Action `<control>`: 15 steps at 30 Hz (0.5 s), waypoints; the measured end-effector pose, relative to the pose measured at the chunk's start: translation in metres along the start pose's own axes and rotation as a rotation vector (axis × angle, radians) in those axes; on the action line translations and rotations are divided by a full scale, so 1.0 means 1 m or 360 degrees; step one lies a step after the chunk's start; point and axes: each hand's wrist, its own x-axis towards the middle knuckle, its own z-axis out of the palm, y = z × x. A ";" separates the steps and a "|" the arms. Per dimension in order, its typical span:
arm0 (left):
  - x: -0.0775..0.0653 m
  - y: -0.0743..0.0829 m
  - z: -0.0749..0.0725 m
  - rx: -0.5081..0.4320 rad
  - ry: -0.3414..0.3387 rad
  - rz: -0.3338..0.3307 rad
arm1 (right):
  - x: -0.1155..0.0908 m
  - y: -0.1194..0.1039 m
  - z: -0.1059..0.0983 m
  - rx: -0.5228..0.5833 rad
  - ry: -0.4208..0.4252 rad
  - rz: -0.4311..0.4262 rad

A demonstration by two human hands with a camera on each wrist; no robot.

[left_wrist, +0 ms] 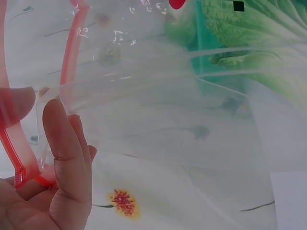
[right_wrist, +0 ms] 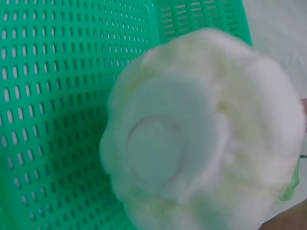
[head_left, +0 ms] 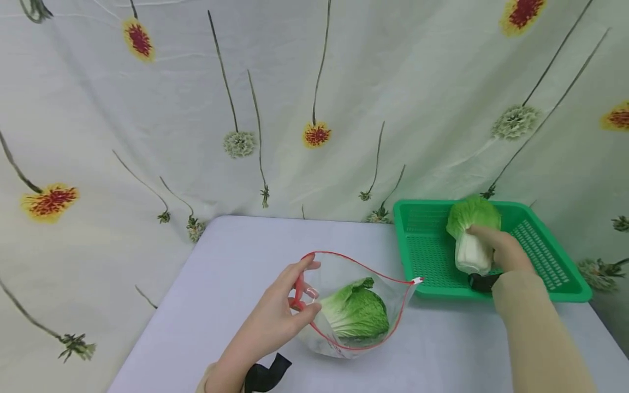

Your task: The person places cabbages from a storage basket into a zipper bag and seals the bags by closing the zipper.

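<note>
A clear zip bag (head_left: 339,267) with a red seal and a white slider (head_left: 417,280) stands with its mouth spread wide. Inside it lies a napa cabbage (head_left: 361,314), leafy end to the right. My left hand (head_left: 275,305) holds the bag's left rim, the red strip running between thumb and fingers (left_wrist: 64,129). Over at the right, my right hand (head_left: 508,248) grips a second napa cabbage (head_left: 474,213) by its side, within the green basket (head_left: 432,296). That cabbage's cut white base (right_wrist: 158,148) fills the right wrist view, which hides most of the hand.
The basket has slotted walls (right_wrist: 29,57) and stands at the table's back right, just beyond the bag. A pale cloth covers the table (head_left: 236,262). Behind hangs a flower-printed curtain (head_left: 275,180). Black straps (head_left: 265,376) show at both wrists.
</note>
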 end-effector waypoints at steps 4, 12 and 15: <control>0.001 -0.002 0.001 0.0005 0.0009 0.0008 | -0.015 -0.010 0.000 0.0088 -0.0021 -0.0138; 0.006 -0.001 -0.001 0.0026 -0.0031 0.0050 | -0.058 -0.031 0.007 0.0230 -0.0042 -0.0474; 0.008 0.000 -0.003 0.0031 -0.0043 0.0046 | -0.086 -0.047 0.017 0.0335 -0.0115 -0.0649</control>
